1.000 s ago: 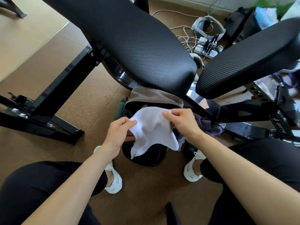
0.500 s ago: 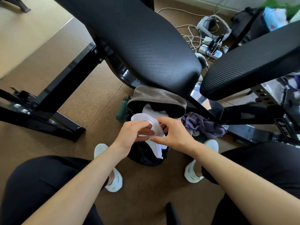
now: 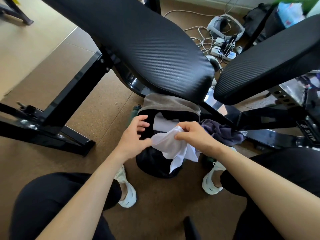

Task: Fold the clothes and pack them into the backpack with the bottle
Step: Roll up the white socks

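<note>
A black backpack (image 3: 155, 163) with a grey top flap stands open on the floor between my feet, a white garment showing inside its mouth. My right hand (image 3: 194, 135) pinches a bunched white cloth (image 3: 171, 146) over the opening, its loose end hanging down the bag's front. My left hand (image 3: 135, 135) hovers just left of the cloth with relaxed, spread fingers and holds nothing. A dark green bottle (image 3: 136, 109) stands against the bag's left side, mostly hidden. A purple garment (image 3: 223, 132) lies crumpled on the floor to the right of the bag.
Two black padded bench sections (image 3: 147, 49) overhang the backpack from behind, on a black steel frame (image 3: 57, 110) spreading left and right. Cables and a power strip (image 3: 223, 49) lie on the floor at the back right. My white shoes (image 3: 128, 193) flank the bag.
My left hand has let go of the white cloth and moved up and to the left. My right hand alone now holds the cloth, more bunched and lower over the bag.
</note>
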A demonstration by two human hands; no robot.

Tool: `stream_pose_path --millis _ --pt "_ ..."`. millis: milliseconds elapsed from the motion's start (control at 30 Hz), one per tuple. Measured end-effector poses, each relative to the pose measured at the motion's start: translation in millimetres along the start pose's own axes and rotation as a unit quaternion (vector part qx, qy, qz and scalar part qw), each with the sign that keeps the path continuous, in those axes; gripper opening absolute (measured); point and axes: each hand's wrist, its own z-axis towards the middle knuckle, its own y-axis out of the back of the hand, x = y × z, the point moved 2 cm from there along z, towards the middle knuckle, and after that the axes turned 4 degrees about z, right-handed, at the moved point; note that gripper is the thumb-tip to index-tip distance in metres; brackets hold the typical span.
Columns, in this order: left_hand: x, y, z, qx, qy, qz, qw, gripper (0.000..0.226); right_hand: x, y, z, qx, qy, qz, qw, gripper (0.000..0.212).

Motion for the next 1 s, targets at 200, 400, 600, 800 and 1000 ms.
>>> stream_pose_path --millis 200,400,600,800,1000 --pt "12.8 -20.6 -6.1 0.142 -0.035 0.091 0.985 0.096 5.3 9.7 0.4 0.002 -0.007 0.115 0.993 0.028" --pt "-2.9 -11.7 -6.8 0.000 -0.075 -0.057 0.996 0.013 1.4 17.5 2.7 -0.053 -0.019 0.109 0.992 0.029" --pt "-12.2 -13.8 -10.6 0.001 -0.101 -0.110 0.989 0.014 2.2 15.5 0.3 -0.084 0.004 -0.018 0.996 0.026" --pt "-18.4 -18.0 -13.1 0.024 -0.120 -0.104 0.987 0.011 15.3 -8.7 -5.6 -0.019 0.171 -0.329 0.928 0.035" --pt "-12.9 -17.2 -12.6 0.043 -0.104 -0.141 0.984 0.028 26.9 -14.6 -9.3 -0.020 0.243 -0.233 0.941 0.018"
